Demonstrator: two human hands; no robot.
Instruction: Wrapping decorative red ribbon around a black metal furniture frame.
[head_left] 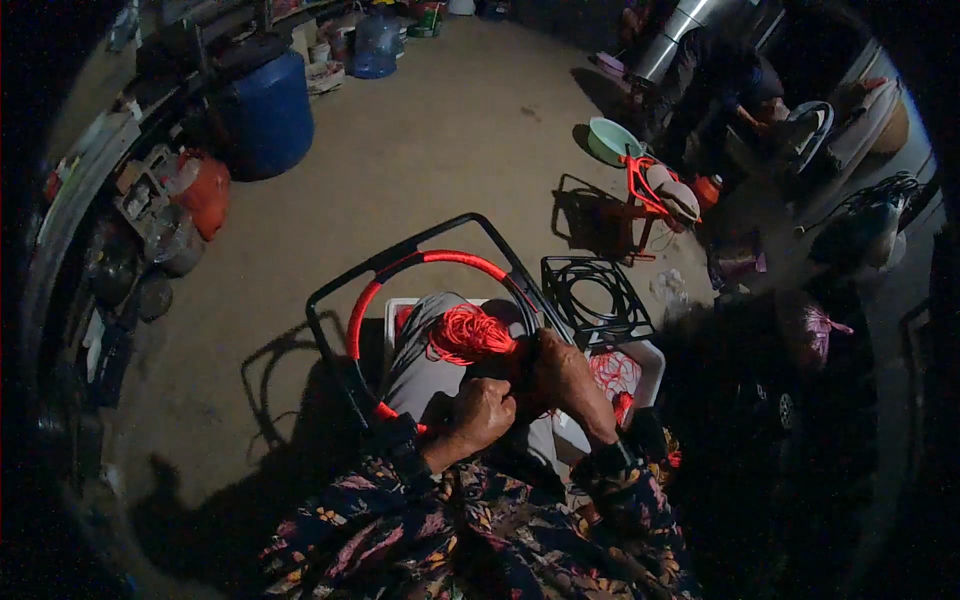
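Note:
Across my lap lies a black metal frame with a round hoop (358, 325), part of the hoop wrapped tightly in red-orange cord. A loose bundle of red-orange cord (470, 335) rests over my grey-trousered leg, inside the hoop. My left hand (484, 412) is closed in a fist just below the bundle; whatever its fingers grip is hidden. My right hand (572, 376) is closed too, at the frame's right side bar and close to the bundle's end. Its fingertips are in shadow, so its grip is unclear.
A white tub (652, 372) with red cord stands by my right leg. Beyond it are a black frame with rings (597, 300), an orange stool (640, 185) and a green basin (612, 140). Another person (745, 95) bends at the far right. A blue barrel (265, 115) stands left.

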